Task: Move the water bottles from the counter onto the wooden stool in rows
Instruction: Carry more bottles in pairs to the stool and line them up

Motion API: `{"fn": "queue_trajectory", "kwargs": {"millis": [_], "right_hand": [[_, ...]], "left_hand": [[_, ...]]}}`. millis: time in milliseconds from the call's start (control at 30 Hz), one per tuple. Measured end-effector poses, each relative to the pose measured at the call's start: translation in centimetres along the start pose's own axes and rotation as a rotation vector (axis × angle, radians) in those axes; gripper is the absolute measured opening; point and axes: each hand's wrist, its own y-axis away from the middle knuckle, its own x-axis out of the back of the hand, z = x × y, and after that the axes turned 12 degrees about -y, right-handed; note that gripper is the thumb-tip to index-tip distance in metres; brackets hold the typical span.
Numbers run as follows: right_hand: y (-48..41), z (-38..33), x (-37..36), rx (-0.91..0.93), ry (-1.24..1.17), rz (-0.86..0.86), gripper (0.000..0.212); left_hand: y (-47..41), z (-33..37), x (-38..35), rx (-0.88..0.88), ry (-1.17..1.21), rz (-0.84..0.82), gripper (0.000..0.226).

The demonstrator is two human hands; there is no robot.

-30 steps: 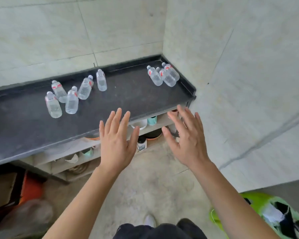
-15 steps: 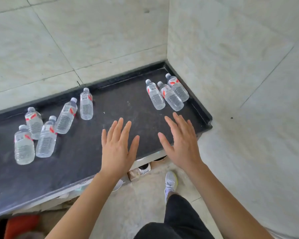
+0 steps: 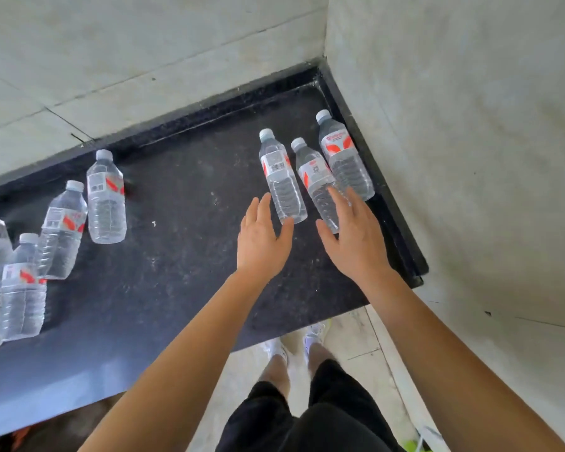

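Three clear water bottles stand close together in the far right corner of the dark tabletop (image 3: 183,288): the left bottle (image 3: 282,177), the middle bottle (image 3: 317,181) and the right bottle (image 3: 344,158), the last just beside the raised right edge; each looks full to the shoulder, capped in white, with a thin ribbed wall and a red-and-white label; so each should be moderately heavy for its size, top-steady while upright but easy to knock over, since the base is narrow; the thin plastic will likely give under a hard squeeze, and the smooth label band may be a little slippery; the ribbed waist below the label seems the best place to wrap the fingers, one bottle to a hand.

The left hand (image 3: 261,236) reaches with fingers spread and empty, its thumb close to the base of the left bottle, whether touching I cannot tell; the right hand (image 3: 353,236) is likewise spread and holds nothing, its fingers lying in front of the lower part of the middle bottle, not closed round it.

A second group of bottles (image 3: 106,197) stands toward the left edge of the tabletop, well apart from the corner three; the wooden stool is not in view.
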Motion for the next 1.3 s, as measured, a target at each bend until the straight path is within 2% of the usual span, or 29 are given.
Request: {"fn": "queue_trajectory", "kwargs": {"millis": [100,200,367,533,667,867,967,1067,1167,1300], "right_hand": [[-0.3,2.0,-0.7,-0.107,-0.009,-0.038,0.067],[-0.2,2.5,-1.5,-0.167,-0.045,-0.067,0.068],[-0.9,2.5,-2.6,-0.205,-0.048,-0.008,0.067],[-0.5,1.2,-3.8,-0.251,-0.042,0.049,0.063],[0.0,-0.4,-5.0,-0.304,-0.126,0.060,0.063],[1.4,-0.2,-5.0,-0.377,-0.281,-0.016,0.063],[2.6,0.5,-4.7,-0.356,-0.318,-0.084,0.062],[3.7,0.7,-4.6,-0.315,-0.305,-0.137,0.063],[3.6,0.6,-4.8,-0.320,-0.293,-0.156,0.062],[2.8,1.3,-3.5,-0.421,-0.429,-0.212,0.054]], "left_hand": [[-3.8,1.1,-2.5,0.097,0.102,-0.057,0.064],[-6.2,1.9,-4.0,0.166,0.138,-0.050,0.076],[-6.7,2.0,-5.0,0.206,0.174,-0.087,0.079],[-4.4,-2.3,-4.0,0.132,0.107,-0.110,0.072],[-1.3,-7.0,-2.9,0.108,0.208,-0.138,0.062],[2.8,-11.3,-2.7,0.189,0.229,-0.117,0.071],[3.7,-11.9,-2.9,0.195,0.107,-0.115,0.077],[3.4,-11.0,-3.0,0.171,-0.064,-0.023,0.072],[1.8,-9.9,-3.1,0.256,0.009,0.008,0.066],[0.5,-9.8,-3.4,0.301,0.060,-0.001,0.064]]}}
